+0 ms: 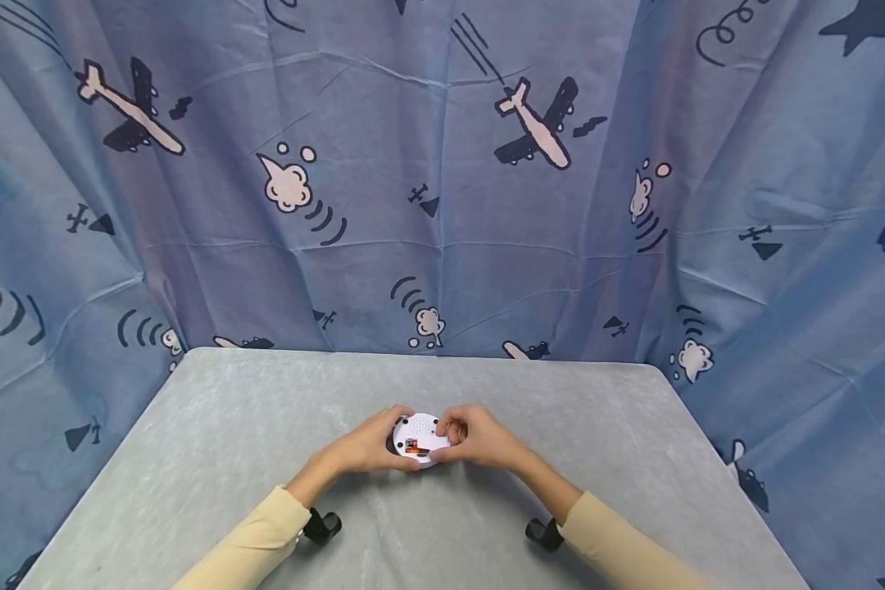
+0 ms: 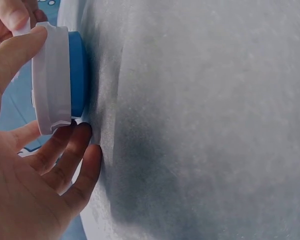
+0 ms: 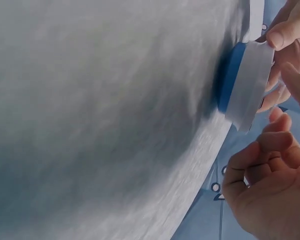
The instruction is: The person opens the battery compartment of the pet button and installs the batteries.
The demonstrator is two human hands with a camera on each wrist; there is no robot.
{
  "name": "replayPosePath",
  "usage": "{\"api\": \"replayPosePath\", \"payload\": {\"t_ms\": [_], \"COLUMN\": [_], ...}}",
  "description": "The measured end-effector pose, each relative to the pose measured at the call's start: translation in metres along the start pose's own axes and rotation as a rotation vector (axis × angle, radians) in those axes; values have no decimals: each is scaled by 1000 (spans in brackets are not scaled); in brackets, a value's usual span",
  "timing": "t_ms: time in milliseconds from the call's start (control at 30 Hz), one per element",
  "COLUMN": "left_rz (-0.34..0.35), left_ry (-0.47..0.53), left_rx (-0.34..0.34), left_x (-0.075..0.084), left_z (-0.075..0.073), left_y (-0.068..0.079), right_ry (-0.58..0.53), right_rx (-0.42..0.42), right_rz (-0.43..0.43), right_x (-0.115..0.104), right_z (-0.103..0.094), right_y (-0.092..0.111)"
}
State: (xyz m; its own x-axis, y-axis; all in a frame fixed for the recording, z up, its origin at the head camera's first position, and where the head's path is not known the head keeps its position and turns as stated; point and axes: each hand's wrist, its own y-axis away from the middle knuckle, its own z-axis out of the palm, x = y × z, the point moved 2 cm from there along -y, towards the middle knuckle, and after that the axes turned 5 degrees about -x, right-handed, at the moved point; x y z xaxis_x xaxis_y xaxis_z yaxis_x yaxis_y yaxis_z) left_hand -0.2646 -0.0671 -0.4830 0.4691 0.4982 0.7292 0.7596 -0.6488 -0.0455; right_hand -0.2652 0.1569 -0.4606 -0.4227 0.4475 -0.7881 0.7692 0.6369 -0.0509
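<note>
A round white battery-powered device (image 1: 419, 426) lies face down on the table, its perforated back with small dark feet turned up. Orange-and-black batteries (image 1: 413, 447) show in its uncovered compartment. In the left wrist view its lower part (image 2: 78, 75) is blue. My left hand (image 1: 372, 442) grips the device from the left, thumb on the near rim and fingers round the far side. From the right, my right hand (image 1: 479, 438) pinches a small thin white piece (image 2: 24, 28) over the device's back, its other fingers curled in.
The grey-covered table (image 1: 265, 393) extends around both hands. Behind it hangs a blue curtain (image 1: 383, 205) printed with planes and clouds. Black camera straps (image 1: 321, 527) sit at both wrists, beside beige sleeves (image 1: 251, 541).
</note>
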Motion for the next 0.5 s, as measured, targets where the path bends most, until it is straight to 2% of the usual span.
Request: {"api": "replayPosePath", "payload": {"t_ms": [233, 500], "left_rz": [15, 8], "left_ry": [-6, -4], "left_rx": [-2, -2], "left_x": [0, 0], "left_z": [-1, -1], "left_y": [2, 2], "right_ry": [46, 66], "right_rx": [-39, -44], "right_rz": [-25, -34], "right_x": [-4, -4], "right_z": [6, 9], "right_y": [-13, -16]}}
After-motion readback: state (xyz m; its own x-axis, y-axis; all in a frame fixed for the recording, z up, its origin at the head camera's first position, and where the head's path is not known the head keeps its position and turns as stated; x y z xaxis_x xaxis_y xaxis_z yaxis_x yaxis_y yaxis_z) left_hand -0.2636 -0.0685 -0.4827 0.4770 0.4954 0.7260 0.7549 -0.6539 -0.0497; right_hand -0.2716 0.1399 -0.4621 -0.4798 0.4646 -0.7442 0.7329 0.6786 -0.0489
